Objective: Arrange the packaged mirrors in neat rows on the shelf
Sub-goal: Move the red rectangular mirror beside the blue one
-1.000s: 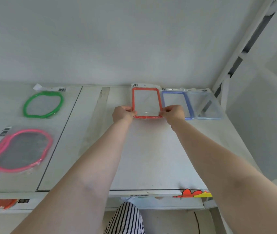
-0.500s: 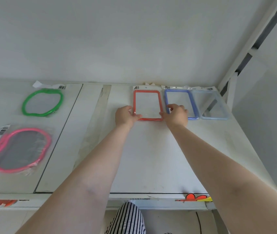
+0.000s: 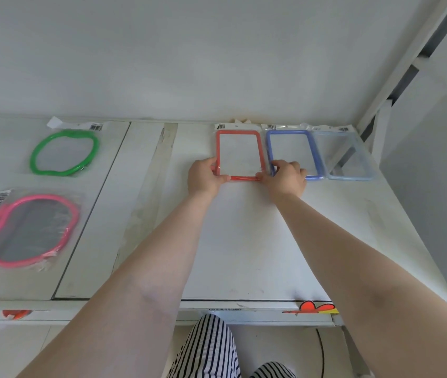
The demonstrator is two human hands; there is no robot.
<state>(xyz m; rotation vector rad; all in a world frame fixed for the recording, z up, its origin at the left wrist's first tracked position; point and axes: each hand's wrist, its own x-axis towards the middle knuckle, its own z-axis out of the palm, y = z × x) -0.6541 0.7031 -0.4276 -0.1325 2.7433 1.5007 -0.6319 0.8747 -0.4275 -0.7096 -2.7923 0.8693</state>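
Both hands: left hand point(image 3: 206, 176) and right hand point(image 3: 287, 178) pinch red mirror point(image 3: 240, 154) near corners
Blue mirror point(image 3: 293, 152): 3 o'clock, touching

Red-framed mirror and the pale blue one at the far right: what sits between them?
The blue-framed mirror lies between the red-framed mirror and the pale blue mirror, seen in the head view.

Shop, barcoded packaged mirrors point(image 3: 240, 155) laid out on white shelf point(image 3: 244, 241)

Bright, even, soft light; faint shadows, wide-angle bending at edges.
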